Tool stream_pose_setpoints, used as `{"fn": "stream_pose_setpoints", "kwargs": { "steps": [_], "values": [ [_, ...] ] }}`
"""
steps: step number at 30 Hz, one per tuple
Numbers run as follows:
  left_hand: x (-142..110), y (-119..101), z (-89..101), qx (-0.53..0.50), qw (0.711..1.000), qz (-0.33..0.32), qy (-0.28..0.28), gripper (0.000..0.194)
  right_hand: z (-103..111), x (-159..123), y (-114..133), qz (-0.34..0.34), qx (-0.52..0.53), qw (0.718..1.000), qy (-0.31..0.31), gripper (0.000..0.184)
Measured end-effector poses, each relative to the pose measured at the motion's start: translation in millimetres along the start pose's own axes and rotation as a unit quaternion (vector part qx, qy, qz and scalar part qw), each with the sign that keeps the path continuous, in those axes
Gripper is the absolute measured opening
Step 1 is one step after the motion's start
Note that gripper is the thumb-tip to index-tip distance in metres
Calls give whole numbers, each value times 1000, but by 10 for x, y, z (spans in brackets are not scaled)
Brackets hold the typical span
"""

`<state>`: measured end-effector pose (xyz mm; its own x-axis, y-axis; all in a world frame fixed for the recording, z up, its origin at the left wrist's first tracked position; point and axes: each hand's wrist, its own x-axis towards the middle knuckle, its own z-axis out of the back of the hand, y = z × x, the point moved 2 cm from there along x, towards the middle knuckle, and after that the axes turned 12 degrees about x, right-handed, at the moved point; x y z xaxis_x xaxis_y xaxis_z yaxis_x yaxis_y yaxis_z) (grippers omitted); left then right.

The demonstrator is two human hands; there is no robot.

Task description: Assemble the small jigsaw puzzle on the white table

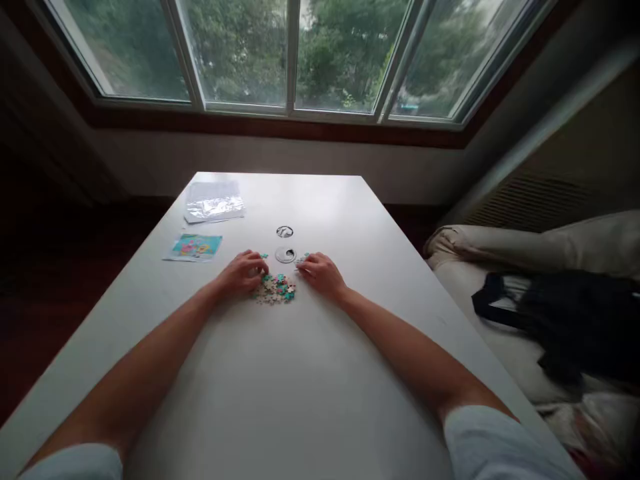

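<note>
A small heap of jigsaw pieces (277, 289), teal, pink and pale, lies in the middle of the white table (280, 387). My left hand (244, 271) rests at the heap's left edge, fingers curled down onto the pieces. My right hand (321, 272) sits at the heap's right edge, fingertips pinched together over a loose piece. What each hand grips is too small to make out. Both forearms stretch across the table toward me.
A colourful picture card (194, 247) lies left of the hands, with a clear plastic bag (214, 202) farther back. Two round cable grommets (285, 254) sit just beyond the heap. A cushioned seat with a black bag (565, 320) stands at the right. Windows fill the far wall.
</note>
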<state>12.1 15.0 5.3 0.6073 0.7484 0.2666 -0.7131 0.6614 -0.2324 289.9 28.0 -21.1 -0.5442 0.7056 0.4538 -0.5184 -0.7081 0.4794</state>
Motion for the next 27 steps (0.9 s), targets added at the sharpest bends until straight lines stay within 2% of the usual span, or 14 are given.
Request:
{"fn": "stream_pose_setpoints", "kwargs": {
  "steps": [7, 13, 16, 22, 27],
  "values": [
    [-7, 2, -3, 4, 1000, 1, -1, 16, 26, 1, 54, 19, 18, 999, 28, 11],
    [3, 20, -13, 3, 1000, 1, -7, 11, 64, 5, 63, -44, -35, 998, 7, 17],
    [4, 20, -7, 3, 1000, 4, -4, 10, 77, 0, 58, -52, -38, 998, -3, 19],
    [11, -20, 8, 0, 1000, 5, 5, 16, 35, -2, 68, 21, 12, 1000, 4, 20],
    [27, -65, -9, -17, 1000, 5, 4, 12, 39, 0, 167, 82, 55, 995, 34, 25]
  ]
}}
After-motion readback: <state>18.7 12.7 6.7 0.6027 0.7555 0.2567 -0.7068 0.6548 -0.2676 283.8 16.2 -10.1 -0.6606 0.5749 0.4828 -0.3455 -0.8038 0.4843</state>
